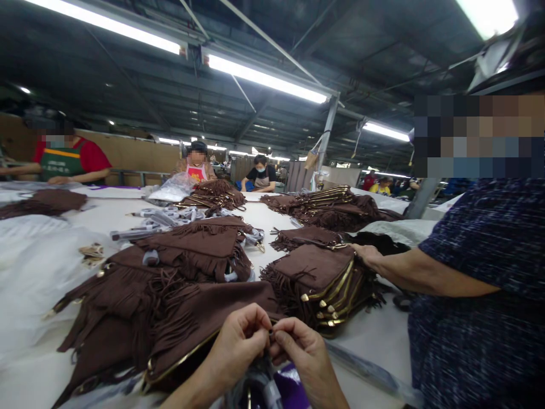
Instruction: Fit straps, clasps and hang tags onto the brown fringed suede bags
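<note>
My left hand [238, 339] and my right hand [305, 351] meet at the front of the table, fingertips pinched together. Something small and dark shows between them, too small to name. Just beyond my hands lies a brown fringed bag [200, 309] with a gold zip along its near edge. Below my fingers hang a plastic-wrapped strap [272, 392] and a piece of purple material [293, 386], both partly hidden by my hands.
More fringed bags [191, 244] lie ahead on the white table [258, 218]. At right, a co-worker's hand [367, 254] touches a stack of bags [319, 267]. Clear plastic [38, 284] covers the left side. Wrapped straps [164, 218] lie further back; several people work beyond.
</note>
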Tool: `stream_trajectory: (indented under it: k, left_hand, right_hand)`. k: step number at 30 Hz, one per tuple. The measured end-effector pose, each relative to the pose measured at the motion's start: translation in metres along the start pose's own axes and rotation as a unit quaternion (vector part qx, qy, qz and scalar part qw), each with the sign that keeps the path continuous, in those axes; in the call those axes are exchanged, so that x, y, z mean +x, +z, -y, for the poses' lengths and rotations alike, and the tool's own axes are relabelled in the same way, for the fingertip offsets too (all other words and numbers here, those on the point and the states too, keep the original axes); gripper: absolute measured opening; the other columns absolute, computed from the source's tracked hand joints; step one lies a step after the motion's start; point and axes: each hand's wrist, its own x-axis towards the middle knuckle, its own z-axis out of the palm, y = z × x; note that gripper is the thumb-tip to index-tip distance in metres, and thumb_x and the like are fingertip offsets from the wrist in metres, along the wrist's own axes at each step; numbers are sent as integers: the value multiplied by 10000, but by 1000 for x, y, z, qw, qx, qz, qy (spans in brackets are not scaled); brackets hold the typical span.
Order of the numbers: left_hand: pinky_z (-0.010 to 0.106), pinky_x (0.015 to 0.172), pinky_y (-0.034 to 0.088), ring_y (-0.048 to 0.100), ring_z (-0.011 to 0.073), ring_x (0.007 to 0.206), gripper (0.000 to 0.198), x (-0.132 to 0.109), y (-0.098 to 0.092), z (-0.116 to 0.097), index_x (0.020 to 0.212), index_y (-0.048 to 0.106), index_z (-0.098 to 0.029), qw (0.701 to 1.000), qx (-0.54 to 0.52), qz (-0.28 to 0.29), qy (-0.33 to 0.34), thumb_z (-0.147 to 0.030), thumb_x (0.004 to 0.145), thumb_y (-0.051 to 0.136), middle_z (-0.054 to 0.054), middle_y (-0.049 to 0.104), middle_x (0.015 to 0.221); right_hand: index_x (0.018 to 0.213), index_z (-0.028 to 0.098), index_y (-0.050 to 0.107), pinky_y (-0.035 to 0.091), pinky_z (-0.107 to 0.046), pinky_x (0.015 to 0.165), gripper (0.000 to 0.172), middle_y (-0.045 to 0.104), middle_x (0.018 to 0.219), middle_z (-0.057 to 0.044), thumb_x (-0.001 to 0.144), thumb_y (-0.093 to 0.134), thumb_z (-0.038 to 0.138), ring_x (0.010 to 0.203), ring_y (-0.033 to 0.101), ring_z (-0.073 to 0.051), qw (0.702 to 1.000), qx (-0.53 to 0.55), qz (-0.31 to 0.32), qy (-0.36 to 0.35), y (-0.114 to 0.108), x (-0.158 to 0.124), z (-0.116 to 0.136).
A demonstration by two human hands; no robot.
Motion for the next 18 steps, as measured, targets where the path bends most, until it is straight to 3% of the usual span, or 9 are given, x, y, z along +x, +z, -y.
stream_trajectory:
  k: [5, 11, 18]
  left_hand:
    - [188, 466, 337, 446, 76, 469, 72, 0, 0, 0, 728, 548, -162, 1000, -16, 5, -5, -210, 675, 554, -53, 516, 557]
    - [183, 466, 330, 437, 70, 475, 61, 0, 1, -2, 711, 552, -159, 1000, -9, 1, -2, -191, 659, 544, -53, 515, 568]
    - [192, 472, 324, 439, 79, 487, 75, 1, 0, 2, 709, 544, -160, 1000, 4, 0, -2, -194, 648, 516, -50, 502, 571]
  right_hand:
    - [757, 150, 696, 545, -237, 503, 465, 697, 554, -23, 642, 824, 581, 490, 639, -140, 1000, -14, -13, 5, -2, 2, -2]
    - [728, 156, 700, 536, -239, 513, 412, 679, 560, -6, 668, 819, 546, 503, 637, -141, 999, -29, 13, -9, 3, 0, 1]
    - [769, 156, 699, 518, -225, 521, 386, 680, 558, -7, 718, 793, 527, 509, 623, -132, 999, -22, -21, -27, 3, -1, -7]
